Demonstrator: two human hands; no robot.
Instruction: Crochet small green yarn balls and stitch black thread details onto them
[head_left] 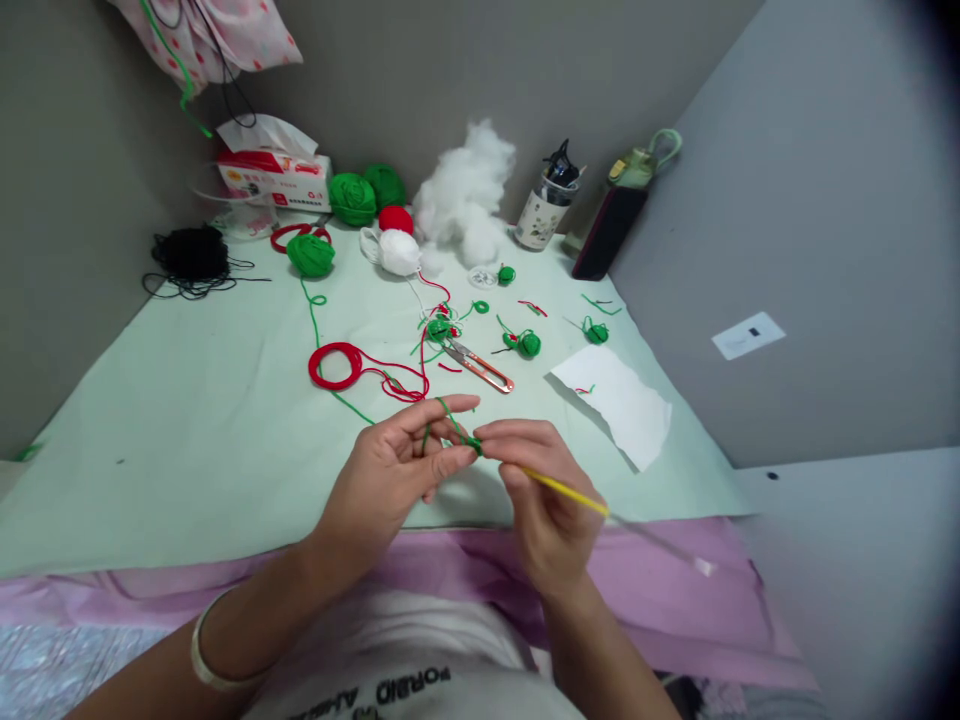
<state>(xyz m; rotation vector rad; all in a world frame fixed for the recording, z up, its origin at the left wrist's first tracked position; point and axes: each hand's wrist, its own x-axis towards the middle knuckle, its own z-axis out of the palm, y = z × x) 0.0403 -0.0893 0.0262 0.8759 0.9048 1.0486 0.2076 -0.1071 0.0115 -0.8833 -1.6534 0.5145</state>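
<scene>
My left hand point(405, 455) pinches a small piece of green crochet work point(474, 443) between thumb and fingers. A strand of green yarn point(346, 404) runs over its raised index finger and back across the cloth to a green yarn ball point(310, 256). In my right hand point(551, 490) is a crochet hook with a yellow handle point(570, 492), held like a pen. Its tip meets the green piece, hidden by the fingers. The far end of the hook points down to the right.
Thread snips point(480, 367) lie just beyond my hands, with a red yarn coil point(334, 367) to their left and torn white paper point(615, 405) to their right. Small green balls point(529, 344) are scattered behind. White stuffing point(465, 195), a tissue box point(276, 178), a cup point(543, 210) and a bottle point(619, 215) line the back.
</scene>
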